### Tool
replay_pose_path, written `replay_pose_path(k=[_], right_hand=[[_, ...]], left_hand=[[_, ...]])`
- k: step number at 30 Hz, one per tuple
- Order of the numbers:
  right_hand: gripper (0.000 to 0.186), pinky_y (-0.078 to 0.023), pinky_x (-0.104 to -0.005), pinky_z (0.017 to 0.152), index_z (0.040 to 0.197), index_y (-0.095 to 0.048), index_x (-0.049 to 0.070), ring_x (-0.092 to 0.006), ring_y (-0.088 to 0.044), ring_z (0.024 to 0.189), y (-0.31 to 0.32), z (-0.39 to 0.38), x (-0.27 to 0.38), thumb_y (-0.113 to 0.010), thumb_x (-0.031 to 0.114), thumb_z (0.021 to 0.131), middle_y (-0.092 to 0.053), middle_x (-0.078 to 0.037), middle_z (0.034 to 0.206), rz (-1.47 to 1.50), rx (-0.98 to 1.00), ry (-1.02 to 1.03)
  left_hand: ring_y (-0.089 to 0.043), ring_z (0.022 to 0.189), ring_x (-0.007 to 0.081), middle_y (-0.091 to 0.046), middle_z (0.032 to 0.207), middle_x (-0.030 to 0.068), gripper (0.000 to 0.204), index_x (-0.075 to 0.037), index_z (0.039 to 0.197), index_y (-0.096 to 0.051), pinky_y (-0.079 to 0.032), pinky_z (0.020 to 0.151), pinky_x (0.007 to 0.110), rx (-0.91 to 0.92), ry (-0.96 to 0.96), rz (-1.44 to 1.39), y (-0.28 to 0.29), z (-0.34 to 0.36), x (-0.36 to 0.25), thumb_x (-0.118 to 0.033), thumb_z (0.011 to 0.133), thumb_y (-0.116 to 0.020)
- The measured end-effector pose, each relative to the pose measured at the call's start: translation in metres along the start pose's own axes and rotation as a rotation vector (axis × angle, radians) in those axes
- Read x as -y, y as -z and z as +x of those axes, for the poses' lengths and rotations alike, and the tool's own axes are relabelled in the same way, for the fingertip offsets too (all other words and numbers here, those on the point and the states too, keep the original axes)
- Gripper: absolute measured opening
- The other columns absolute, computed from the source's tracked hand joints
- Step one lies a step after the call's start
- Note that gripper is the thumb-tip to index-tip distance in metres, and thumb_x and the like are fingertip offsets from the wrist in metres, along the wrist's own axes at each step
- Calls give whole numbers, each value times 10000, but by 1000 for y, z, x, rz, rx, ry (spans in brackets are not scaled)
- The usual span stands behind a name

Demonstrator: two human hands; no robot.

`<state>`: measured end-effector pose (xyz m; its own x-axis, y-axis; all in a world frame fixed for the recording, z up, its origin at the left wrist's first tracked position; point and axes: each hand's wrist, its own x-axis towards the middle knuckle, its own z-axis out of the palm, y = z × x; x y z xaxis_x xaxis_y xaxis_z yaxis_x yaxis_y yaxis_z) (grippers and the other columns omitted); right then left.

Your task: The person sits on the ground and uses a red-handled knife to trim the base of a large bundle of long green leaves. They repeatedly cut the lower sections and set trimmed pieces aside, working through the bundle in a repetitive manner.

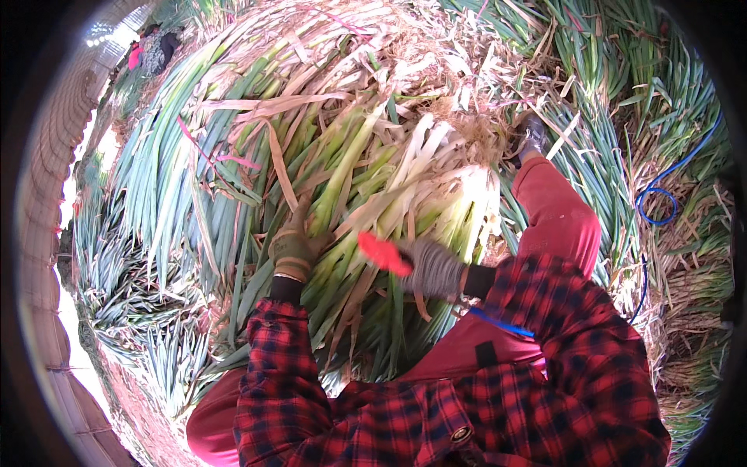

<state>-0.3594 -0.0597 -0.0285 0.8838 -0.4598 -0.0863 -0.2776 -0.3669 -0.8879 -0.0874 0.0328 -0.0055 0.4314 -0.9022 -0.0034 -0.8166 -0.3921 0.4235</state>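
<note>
A large heap of long green onions (342,183) lies in front of me, its green leaves to the left and its pale stalks and dry roots to the right. My left hand (296,253), in a green-brown knit glove, is closed round some stalks at the near side of the heap. Its fingertips are partly hidden among the leaves. My right hand (437,268), in a grey glove, grips a red air gun (383,253), which points left over the stalks. A blue hose (502,323) shows below the right wrist.
More green onions (595,70) lie along the right, with a loop of blue hose (657,206) on them. My red-trousered leg (556,210) and dark shoe (531,136) are beside the heap. Pink ties (237,162) lie on the leaves. Another person (156,50) is at the far left.
</note>
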Motion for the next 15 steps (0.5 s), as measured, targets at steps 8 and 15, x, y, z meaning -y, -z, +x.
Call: replay_pose_path(k=[8,15], right_hand=[[420,-505,-352,714,1062,-618,24,-231,-649,772,38,19,2,-719,182,686,-663,-179,837,-38,-168,-142],[412,-506,-354,712,1097,-634,98,-250,-670,774,34,-67,48,-728,211,712,-665,-136,847,68,189,-373]], left_hand=[[-610,1074,367,-624,1196,192,873,-179,1401,-449,-483,896,443,20,59,83,0,0,-7,-352,636,-832],[-606,1078,359,-621,1195,179,886,-183,1404,-437,-484,897,439,13,64,38,-22,1,23,-403,640,-827]])
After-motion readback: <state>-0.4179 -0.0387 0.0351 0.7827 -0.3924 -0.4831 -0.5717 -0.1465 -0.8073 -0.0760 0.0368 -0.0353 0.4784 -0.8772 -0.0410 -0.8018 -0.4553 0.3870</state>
